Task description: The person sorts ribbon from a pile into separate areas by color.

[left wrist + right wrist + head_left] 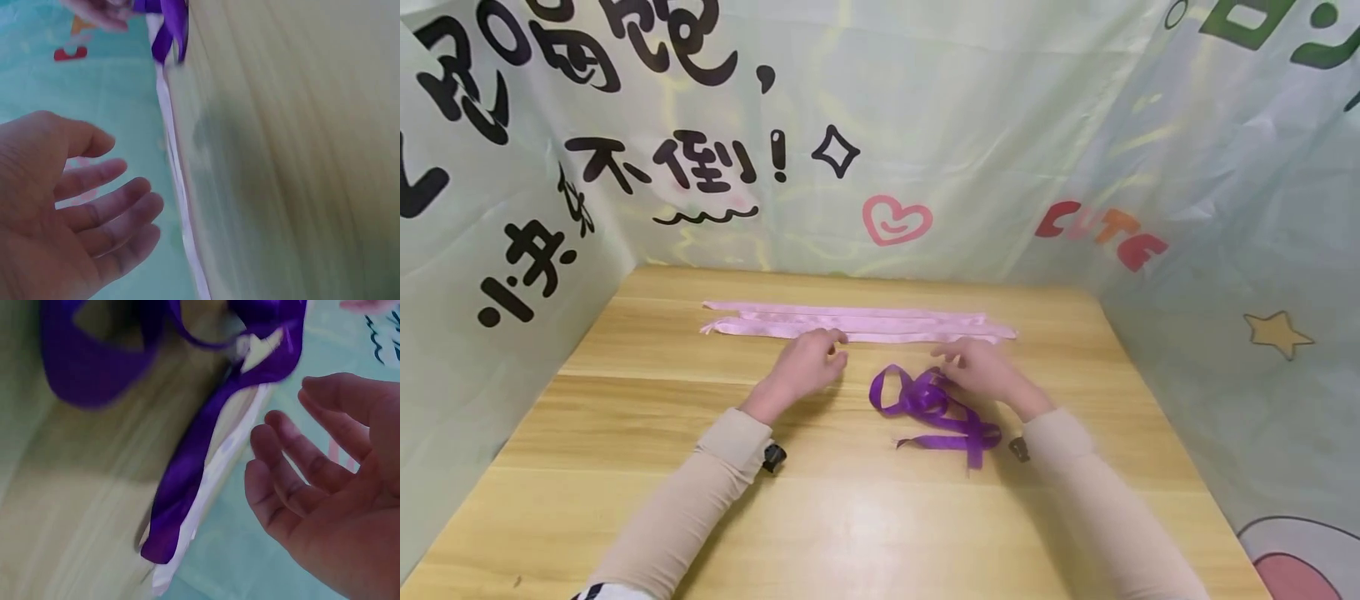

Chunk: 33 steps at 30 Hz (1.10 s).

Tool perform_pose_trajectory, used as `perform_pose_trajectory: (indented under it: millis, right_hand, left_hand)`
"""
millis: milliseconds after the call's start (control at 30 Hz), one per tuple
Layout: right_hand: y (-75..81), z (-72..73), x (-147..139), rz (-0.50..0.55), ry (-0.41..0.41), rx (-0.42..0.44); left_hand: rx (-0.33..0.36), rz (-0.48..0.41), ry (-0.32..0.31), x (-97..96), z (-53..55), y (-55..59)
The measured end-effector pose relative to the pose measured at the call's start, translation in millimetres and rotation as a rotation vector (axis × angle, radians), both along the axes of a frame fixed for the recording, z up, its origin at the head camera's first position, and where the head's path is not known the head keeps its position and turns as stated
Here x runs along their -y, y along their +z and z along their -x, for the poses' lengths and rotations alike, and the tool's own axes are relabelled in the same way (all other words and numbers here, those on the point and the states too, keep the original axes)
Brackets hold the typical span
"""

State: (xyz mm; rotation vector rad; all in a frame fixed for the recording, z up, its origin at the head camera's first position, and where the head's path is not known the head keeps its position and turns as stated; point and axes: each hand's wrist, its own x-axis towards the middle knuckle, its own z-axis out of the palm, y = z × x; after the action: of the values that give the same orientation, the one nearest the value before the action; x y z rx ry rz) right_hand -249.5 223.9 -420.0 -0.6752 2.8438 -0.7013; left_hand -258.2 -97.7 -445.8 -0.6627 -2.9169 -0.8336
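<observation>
A tangled purple ribbon (pixel 925 400) lies looped on the table, its two loose ends toward the front. Behind it, strips of pink ribbon (pixel 865 323) stretch side by side across the table. My left hand (pixel 805 367), fingers loosely bent, hovers just in front of the pink strips and holds nothing. At the upper right of the purple loops is my right hand (pixel 981 369); its fingers (pixel 294 456) are relaxed and spread, with no ribbon between them in the right wrist view. The purple ribbon (pixel 187 469) passes beside those fingertips there.
The wooden table (pixel 865 533) ends at a printed cloth backdrop (pixel 985 125) along the back and both sides. A small black device (pixel 772 457) sits at the left cuff, and another dark one (pixel 1018 449) at the right cuff.
</observation>
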Motion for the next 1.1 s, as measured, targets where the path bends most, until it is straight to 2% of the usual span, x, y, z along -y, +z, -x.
perform_pose_trajectory:
  millis: [67,233,367,467,600,733,800,967,1100]
  right_hand:
    - [-3.7,-3.3,3,-0.017,0.01,0.007]
    - [-13.7,-6.2,7,-0.046,0.037,-0.023]
    - [-17.0,-8.5,11,-0.035,0.037,0.007]
    - [-17.4,-11.0,15,-0.042,0.037,0.024]
    - [-17.0,-13.6,19,-0.068,0.035,0.014]
    - [-18.8,-15.4,19,-0.045,0.028,0.022]
    - [-20.8,-16.3,19,-0.024,0.029,0.024]
    - [-23.3,-19.7,18,0.038,0.04,-0.032]
    - [-21.0,-20.5,18,0.123,0.013,-0.004]
  left_hand:
    - [0.027,0.017,-0.035,-12.8,-3.3,-0.3]
    - [0.045,0.05,-0.119,-38.7,-8.8,-4.6]
    - [0.064,0.056,-0.213,-54.8,-11.5,-8.9]
    - [0.073,0.061,-0.255,-63.7,-13.4,-11.0]
    - [0.104,0.068,-0.28,-72.4,-16.9,-10.1]
    - [0.128,0.062,-0.285,-77.8,-19.3,-8.6]
    - [0.115,0.059,-0.287,-78.9,-19.7,-8.7]
    - [0.074,0.035,-0.296,-80.0,-20.3,-9.4]
    - [0.044,0.042,-0.316,-82.7,-21.4,-11.4]
